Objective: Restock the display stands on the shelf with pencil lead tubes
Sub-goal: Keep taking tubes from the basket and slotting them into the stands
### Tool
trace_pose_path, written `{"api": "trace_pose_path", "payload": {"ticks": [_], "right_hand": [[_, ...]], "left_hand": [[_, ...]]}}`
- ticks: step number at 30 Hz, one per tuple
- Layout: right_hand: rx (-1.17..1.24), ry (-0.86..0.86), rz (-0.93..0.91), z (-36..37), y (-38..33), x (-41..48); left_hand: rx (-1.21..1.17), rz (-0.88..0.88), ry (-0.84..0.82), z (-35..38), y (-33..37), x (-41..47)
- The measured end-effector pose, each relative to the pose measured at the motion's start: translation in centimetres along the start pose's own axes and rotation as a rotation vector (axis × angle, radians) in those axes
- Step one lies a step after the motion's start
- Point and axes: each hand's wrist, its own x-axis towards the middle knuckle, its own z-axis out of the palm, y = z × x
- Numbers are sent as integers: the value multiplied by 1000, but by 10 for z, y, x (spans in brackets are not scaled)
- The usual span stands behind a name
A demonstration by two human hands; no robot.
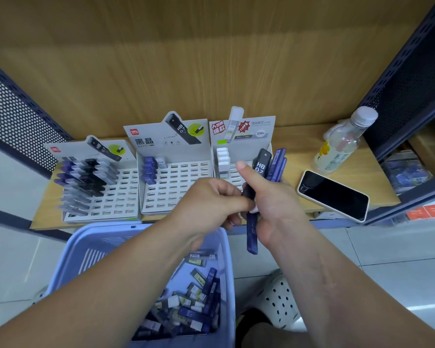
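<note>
In the head view, the right hand (274, 207) sits just right of the centre of the frame. Its grip is wrapped round a bundle of tubes (260, 169), with the thumb pressed up the front. A black tube marked HB 0.7 and some purple ones fan out above the fist, and one purple tube hangs below it. The left hand (211, 202) comes in from the lower left with its fingers curled, and its grip looks pinched onto the lower part of the bundle, as if picking out one tube. Behind the hands, across the middle of the frame, three display stands stand on the shelf (294, 156). The left stand (121, 197) is partly filled, the middle stand (181, 187) has only a few tubes at its upper left, and the right stand (246, 136) holds a short column of white-capped ones. More loose tubes (194, 305) lie in the blue basket (146, 229) at the bottom. We judge this to be the sorting step. Next, one tube has to be drawn free and pushed into an empty slot of the matching stand.
</note>
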Motion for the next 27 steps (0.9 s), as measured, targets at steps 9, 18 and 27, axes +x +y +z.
{"api": "trace_pose_path", "payload": {"ticks": [9, 18, 27], "right_hand": [[-53, -198, 40, 76, 10, -20], [-54, -354, 98, 147, 36, -43], [-316, -454, 66, 155, 49, -37]], "left_hand": [[-143, 38, 105, -99, 20, -40], [-81, 104, 227, -193, 27, -85], [-96, 82, 148, -234, 6, -68]]}}
